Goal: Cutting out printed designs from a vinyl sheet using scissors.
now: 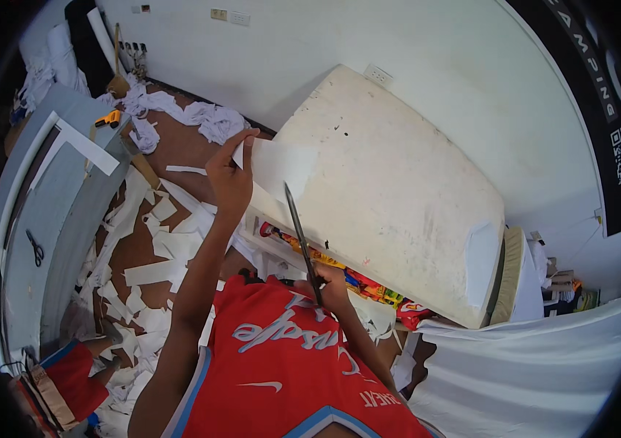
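Raised at the near left end of a white board table, my left hand (234,169) pinches a corner of a white sheet (277,164), which looks like paper or thin film. My right hand (329,290), close to my chest, is closed around the handle end of a long dark metal tool (300,238). It looks like large scissors or a blade; which one I cannot tell. Its tip points up, close to the sheet's lower edge; whether they touch is unclear. The worn tabletop (387,180) lies beyond both hands.
On the grey table (42,230) at left lie black-handled scissors (36,249), white strips and an orange-and-black tool (108,119). White scraps (163,243) litter the brown floor. Colourful packages (365,282) sit beneath the tabletop. White fabric (518,361) hangs at right.
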A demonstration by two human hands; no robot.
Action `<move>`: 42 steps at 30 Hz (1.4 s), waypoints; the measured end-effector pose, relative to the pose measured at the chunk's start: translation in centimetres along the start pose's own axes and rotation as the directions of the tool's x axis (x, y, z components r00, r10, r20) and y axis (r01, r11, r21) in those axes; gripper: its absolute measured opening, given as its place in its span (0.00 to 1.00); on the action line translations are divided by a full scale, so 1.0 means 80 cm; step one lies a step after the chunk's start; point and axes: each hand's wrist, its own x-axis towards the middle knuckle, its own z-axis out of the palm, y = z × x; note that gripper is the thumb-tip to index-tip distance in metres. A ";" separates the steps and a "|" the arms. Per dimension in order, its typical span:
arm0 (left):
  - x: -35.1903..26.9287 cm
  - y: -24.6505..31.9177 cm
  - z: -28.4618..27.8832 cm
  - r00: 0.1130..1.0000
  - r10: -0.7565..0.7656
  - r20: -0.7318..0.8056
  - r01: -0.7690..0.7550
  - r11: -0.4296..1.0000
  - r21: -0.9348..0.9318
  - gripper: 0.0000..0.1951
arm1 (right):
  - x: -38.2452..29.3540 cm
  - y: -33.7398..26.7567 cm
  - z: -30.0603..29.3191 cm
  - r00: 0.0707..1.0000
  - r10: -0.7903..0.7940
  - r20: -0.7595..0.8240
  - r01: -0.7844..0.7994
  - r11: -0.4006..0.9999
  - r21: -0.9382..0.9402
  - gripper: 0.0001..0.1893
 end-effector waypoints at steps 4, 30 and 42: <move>0.016 -0.009 -0.013 0.995 0.040 -0.091 -0.043 0.999 -0.027 0.07 | -0.028 0.007 -0.005 0.984 0.156 0.091 -0.164 0.982 0.094 0.26; 0.011 -0.006 -0.006 0.997 -0.046 -0.063 0.044 0.999 -0.024 0.08 | -0.011 0.010 -0.004 0.983 0.022 0.180 -0.066 0.967 0.245 0.25; -0.002 0.002 -0.008 0.984 -0.156 -0.086 0.145 0.982 -0.120 0.09 | 0.011 -0.008 0.004 1.000 0.019 0.022 -0.022 0.989 0.149 0.21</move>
